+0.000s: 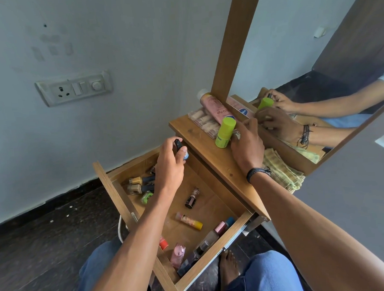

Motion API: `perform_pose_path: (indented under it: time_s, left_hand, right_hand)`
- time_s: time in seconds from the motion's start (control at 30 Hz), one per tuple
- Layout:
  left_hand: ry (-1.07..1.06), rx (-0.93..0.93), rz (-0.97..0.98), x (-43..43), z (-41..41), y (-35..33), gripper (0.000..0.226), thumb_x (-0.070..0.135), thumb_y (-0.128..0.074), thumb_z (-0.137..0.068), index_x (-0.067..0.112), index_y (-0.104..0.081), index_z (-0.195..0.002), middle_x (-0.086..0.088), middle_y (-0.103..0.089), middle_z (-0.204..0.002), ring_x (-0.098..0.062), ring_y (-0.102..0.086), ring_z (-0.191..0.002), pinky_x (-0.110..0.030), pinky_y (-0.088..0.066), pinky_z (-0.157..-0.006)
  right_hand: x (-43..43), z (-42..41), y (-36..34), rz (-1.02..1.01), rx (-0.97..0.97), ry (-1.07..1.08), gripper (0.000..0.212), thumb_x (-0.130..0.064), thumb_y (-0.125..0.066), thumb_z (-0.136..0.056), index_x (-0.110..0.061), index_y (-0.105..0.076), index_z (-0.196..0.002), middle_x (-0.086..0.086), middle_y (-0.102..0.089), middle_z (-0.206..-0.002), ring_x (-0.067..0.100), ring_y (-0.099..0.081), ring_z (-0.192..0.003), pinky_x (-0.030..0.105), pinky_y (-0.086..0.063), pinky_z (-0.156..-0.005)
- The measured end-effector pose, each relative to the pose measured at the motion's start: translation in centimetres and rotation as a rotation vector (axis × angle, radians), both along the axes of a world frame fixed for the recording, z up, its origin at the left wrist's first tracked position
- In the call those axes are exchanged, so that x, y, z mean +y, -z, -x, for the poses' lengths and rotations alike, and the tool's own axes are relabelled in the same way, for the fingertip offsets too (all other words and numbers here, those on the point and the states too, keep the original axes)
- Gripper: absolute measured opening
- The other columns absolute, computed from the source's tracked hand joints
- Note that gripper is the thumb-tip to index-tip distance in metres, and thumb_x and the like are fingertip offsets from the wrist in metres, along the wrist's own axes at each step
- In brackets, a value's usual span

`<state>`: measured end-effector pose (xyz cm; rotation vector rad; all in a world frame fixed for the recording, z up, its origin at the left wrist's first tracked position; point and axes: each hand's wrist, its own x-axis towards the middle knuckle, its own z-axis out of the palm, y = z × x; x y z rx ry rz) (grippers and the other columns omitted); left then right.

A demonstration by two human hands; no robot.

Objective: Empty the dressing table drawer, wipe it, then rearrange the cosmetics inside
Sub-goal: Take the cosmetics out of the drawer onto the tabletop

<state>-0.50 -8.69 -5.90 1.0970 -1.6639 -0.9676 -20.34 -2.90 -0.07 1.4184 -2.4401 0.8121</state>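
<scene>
The wooden drawer (122,200) stands pulled open below the dressing table top (209,153). My left hand (169,164) holds a small dark-capped nail polish bottle (180,148) above the drawer's far end. My right hand (246,147) rests on the table top beside a lime green bottle (225,132), fingers spread, touching something small that I cannot make out. Inside the drawer lie several nail polish bottles (139,186), a dark bottle (191,198), a yellow-capped tube (189,221), a pink bottle (178,255) and more cosmetics (211,235).
A pink lotion bottle (215,108) and a clear box of small items (204,122) sit at the table's back by the mirror (315,61). A folded greenish cloth (281,169) lies on the table's right. My knees and a bare foot (228,268) are below the drawer.
</scene>
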Motion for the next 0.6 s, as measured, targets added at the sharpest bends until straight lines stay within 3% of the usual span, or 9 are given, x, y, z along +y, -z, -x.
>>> perform_pose_path:
  time_s: [0.4,0.6]
  left_hand:
    - [0.006,-0.032,0.014,0.0,0.0,0.0,0.032,0.030,-0.055,-0.101,0.017,-0.050,-0.130,-0.003,-0.057,-0.127,-0.021,-0.065,-0.109,-0.043,-0.063,-0.077]
    - [0.009,-0.038,0.018,0.0,-0.1,-0.2,0.031,0.029,-0.056,-0.101,0.017,-0.051,-0.129,0.000,-0.056,-0.123,-0.021,-0.064,-0.109,-0.044,-0.063,-0.079]
  right_hand:
    - [1.2,-0.5,0.7,0.070,0.062,0.013,0.020,0.000,-0.055,-0.091,-0.008,-0.060,-0.108,0.013,-0.047,-0.121,0.041,-0.062,-0.083,0.036,-0.037,-0.057]
    - [1.3,-0.2,1.0,0.079,0.036,0.006,0.014,-0.005,-0.058,-0.093,-0.010,-0.061,-0.106,0.011,-0.047,-0.124,0.041,-0.063,-0.083,0.041,-0.049,-0.058]
